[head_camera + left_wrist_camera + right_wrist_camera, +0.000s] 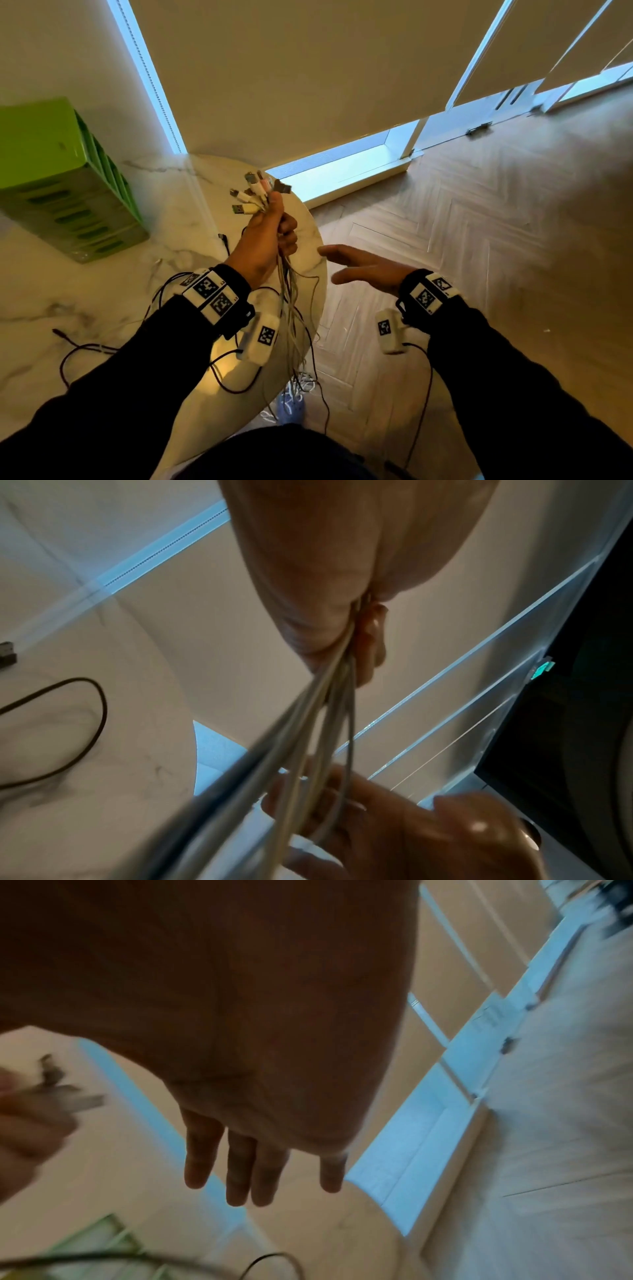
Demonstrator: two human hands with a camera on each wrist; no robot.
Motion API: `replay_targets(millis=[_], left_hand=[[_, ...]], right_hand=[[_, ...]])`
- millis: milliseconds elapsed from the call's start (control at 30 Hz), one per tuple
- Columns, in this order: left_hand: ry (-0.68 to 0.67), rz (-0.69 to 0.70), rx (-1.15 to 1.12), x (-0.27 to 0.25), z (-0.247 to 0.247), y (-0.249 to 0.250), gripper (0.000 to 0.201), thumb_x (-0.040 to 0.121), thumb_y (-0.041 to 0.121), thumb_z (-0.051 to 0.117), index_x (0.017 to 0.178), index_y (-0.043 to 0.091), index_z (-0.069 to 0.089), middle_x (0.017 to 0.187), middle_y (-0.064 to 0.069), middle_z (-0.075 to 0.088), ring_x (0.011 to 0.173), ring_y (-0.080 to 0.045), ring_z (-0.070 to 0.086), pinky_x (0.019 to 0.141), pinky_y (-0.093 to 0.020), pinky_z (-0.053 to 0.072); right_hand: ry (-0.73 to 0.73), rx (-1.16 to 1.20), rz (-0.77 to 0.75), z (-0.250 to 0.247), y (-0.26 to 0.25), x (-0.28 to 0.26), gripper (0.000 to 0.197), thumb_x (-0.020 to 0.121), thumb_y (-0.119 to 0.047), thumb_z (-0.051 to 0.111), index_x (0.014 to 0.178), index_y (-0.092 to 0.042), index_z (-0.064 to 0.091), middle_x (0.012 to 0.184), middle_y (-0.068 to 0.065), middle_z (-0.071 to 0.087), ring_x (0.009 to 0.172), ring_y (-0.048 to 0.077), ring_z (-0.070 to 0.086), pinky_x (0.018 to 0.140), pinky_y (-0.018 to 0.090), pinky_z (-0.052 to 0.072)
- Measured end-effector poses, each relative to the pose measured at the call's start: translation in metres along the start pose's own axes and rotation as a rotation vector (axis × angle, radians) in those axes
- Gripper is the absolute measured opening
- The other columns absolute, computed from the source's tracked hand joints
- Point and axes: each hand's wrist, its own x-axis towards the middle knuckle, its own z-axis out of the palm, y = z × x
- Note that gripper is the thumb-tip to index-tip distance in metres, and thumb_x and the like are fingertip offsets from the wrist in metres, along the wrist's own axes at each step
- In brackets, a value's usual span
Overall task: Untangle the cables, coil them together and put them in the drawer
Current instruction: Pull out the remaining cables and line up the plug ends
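Note:
My left hand (274, 233) grips a bundle of several pale cables (289, 298) above the table's right edge. Their USB plugs (255, 193) fan out above my fist, and the strands hang down past the table rim toward the floor. The left wrist view shows the cables (329, 704) squeezed between palm and fingers. My right hand (356, 265) hovers to the right of the bundle with straight fingers (240, 1172), holding nothing. In the left wrist view it sits just behind the hanging strands. A dark cable (82, 349) lies looped on the marble table (102, 281).
A green drawer unit (65, 185) stands on the table at the back left, its drawers closed. Another dark cable (224, 241) lies behind my left wrist. Herringbone wood floor (479, 222) spreads to the right, with roller blinds and window frames behind.

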Motion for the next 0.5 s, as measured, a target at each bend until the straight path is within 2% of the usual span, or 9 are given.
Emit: replay_targets(millis=[33,100,167,233,267,333,367,400,500], left_hand=[[-0.068,-0.020,0.057,-0.003,0.000,0.001,0.042,0.105,0.052,0.032,0.077,0.021,0.038,0.062,0.004,0.033,0.053,-0.010,0.029,0.053,-0.025,0.028],[-0.206,-0.046,0.216,-0.011,0.000,0.006,0.046,0.099,0.059,0.033,0.074,0.021,0.039,0.062,0.002,0.037,0.056,-0.014,0.036,0.058,-0.029,0.034],[-0.299,-0.069,0.344,-0.019,-0.001,0.013,0.048,0.097,0.061,0.034,0.073,0.020,0.039,0.062,0.000,0.038,0.059,-0.016,0.044,0.064,-0.032,0.040],[-0.361,-0.094,0.455,-0.025,-0.005,0.025,0.049,0.102,0.056,0.031,0.075,0.017,0.038,0.061,0.000,0.035,0.060,-0.017,0.050,0.070,-0.031,0.045],[-0.396,-0.127,0.490,-0.027,-0.010,0.031,0.049,0.104,0.054,0.029,0.076,0.015,0.038,0.060,0.001,0.032,0.059,-0.018,0.050,0.070,-0.029,0.047],[-0.464,-0.236,0.433,-0.031,-0.026,0.044,0.046,0.105,0.051,0.033,0.083,0.012,0.043,0.057,0.002,0.028,0.056,-0.017,0.047,0.067,-0.026,0.049],[-0.486,-0.281,0.376,-0.033,-0.035,0.051,0.045,0.105,0.050,0.037,0.086,0.010,0.046,0.056,0.003,0.027,0.055,-0.016,0.043,0.067,-0.027,0.050],[-0.491,-0.299,0.326,-0.036,-0.045,0.057,0.044,0.103,0.049,0.040,0.089,0.009,0.051,0.056,0.004,0.027,0.054,-0.015,0.041,0.071,-0.029,0.052],[-0.421,-0.233,0.234,-0.046,-0.075,0.080,0.037,0.102,0.042,0.040,0.097,0.011,0.059,0.058,0.006,0.029,0.057,-0.014,0.040,0.087,-0.037,0.054]], right_hand=[[-0.071,-0.016,-0.029,0.009,-0.015,0.002,0.072,0.092,-0.031,0.068,0.153,-0.029,0.031,0.162,-0.003,0.029,0.148,0.012,0.024,0.117,0.037,0.023],[-0.158,0.005,-0.088,0.028,-0.037,0.009,0.066,0.091,-0.025,0.071,0.149,-0.025,0.039,0.157,0.000,0.038,0.145,0.014,0.031,0.117,0.035,0.026],[-0.237,0.093,-0.118,0.050,-0.050,0.019,0.053,0.092,-0.014,0.070,0.141,-0.018,0.051,0.146,0.002,0.052,0.135,0.013,0.045,0.115,0.031,0.035],[-0.390,0.073,-0.148,0.069,-0.054,0.028,0.029,0.094,-0.010,0.065,0.124,-0.010,0.064,0.128,0.005,0.066,0.122,0.012,0.058,0.108,0.026,0.042],[-0.488,0.036,-0.152,0.077,-0.055,0.032,0.018,0.095,-0.012,0.064,0.111,-0.008,0.069,0.118,0.008,0.070,0.117,0.015,0.062,0.107,0.030,0.044],[-0.654,-0.018,-0.114,0.089,-0.055,0.038,0.013,0.093,-0.017,0.065,0.090,-0.006,0.070,0.104,0.018,0.071,0.110,0.030,0.065,0.110,0.047,0.043],[-0.690,-0.045,-0.076,0.090,-0.054,0.040,0.015,0.092,-0.019,0.066,0.082,-0.007,0.068,0.097,0.019,0.071,0.105,0.034,0.065,0.110,0.051,0.043],[-0.691,-0.085,-0.029,0.090,-0.054,0.042,0.018,0.091,-0.019,0.068,0.076,-0.009,0.066,0.090,0.017,0.071,0.099,0.034,0.066,0.108,0.051,0.045],[-0.589,-0.284,0.067,0.077,-0.055,0.055,0.031,0.093,-0.021,0.070,0.065,-0.011,0.059,0.074,0.011,0.066,0.083,0.027,0.068,0.093,0.041,0.052]])
